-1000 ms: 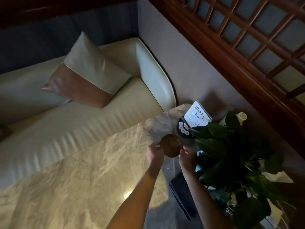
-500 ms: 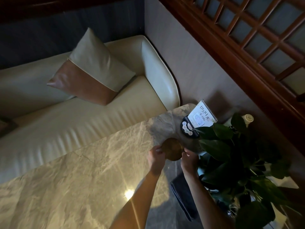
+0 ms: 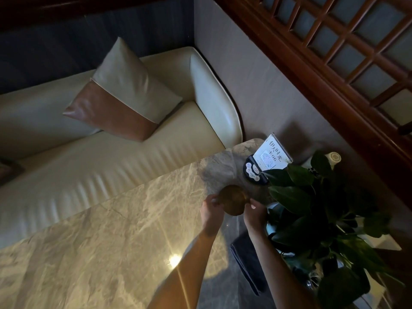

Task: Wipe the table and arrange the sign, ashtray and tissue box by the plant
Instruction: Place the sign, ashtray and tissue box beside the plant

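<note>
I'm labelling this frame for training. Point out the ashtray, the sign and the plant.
ashtray (image 3: 233,200): head view, middle of its round brown surface.
sign (image 3: 270,155): head view, its white printed face.
plant (image 3: 292,198): head view, a broad dark leaf.

The ashtray (image 3: 233,200), a round brown dish, is sitting between the left hand (image 3: 211,211) and the right hand (image 3: 255,214), each one gripping an edge of it above the pale marble counter (image 3: 111,241). The sign (image 3: 273,153), a white card with dark characters in a clear stand, is standing beyond the right hand, leaning back. The plant (image 3: 312,208) is spreading dark green leaves just right of that hand. A dark cloth (image 3: 247,259) is lying under the right forearm.
</note>
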Available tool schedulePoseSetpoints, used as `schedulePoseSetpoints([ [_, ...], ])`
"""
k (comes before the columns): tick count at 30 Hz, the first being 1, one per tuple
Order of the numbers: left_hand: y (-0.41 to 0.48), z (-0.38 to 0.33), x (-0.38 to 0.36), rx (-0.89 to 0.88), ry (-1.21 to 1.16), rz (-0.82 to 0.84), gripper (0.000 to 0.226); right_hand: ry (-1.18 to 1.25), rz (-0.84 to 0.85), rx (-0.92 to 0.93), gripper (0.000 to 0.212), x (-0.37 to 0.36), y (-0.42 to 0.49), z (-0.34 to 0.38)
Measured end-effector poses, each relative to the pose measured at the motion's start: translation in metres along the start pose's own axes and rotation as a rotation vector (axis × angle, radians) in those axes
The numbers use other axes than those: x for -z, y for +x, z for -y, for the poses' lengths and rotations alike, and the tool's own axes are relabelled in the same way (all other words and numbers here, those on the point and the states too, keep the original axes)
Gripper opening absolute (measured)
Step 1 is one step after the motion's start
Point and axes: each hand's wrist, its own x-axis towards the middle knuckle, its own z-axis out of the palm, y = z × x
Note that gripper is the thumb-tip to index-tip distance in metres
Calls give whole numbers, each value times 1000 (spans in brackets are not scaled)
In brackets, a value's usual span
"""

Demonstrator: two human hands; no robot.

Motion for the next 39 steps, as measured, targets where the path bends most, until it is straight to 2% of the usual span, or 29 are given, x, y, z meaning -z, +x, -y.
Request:
schedulePoseSetpoints([
  [5,-18,-13,14,50,43,38,44,-53,49,45,32,3,-13,4],
  [10,-51,-23,52,65,112,-11,35,-129,76,202,52,5,-61,19],
  [13,-75,-9,88,0,143,-42,19,-205,81,315,49,13,-98,18],
  [15,-95,2,117,-20,145,-72,21,-190,178,332,46,19,-123,14],
  [18,-128,26,164,-10,160,-115,22,-181,348,319,49,27,-164,-1],
  [20,-147,49,195,-7,196,-105,25,-160,382,312,57,29,-192,-16],
  [24,-188,96,254,11,280,-106,50,-182,484,305,47,26,-252,-43],
  [27,-241,116,293,20,343,-112,44,-225,542,309,54,25,-308,-62],
  [32,-310,168,349,-1,377,-140,41,-396,545,406,62,21,-384,-94],
  [39,-376,216,404,73,321,-184,42,-427,605,484,55,8,-452,-116],
])
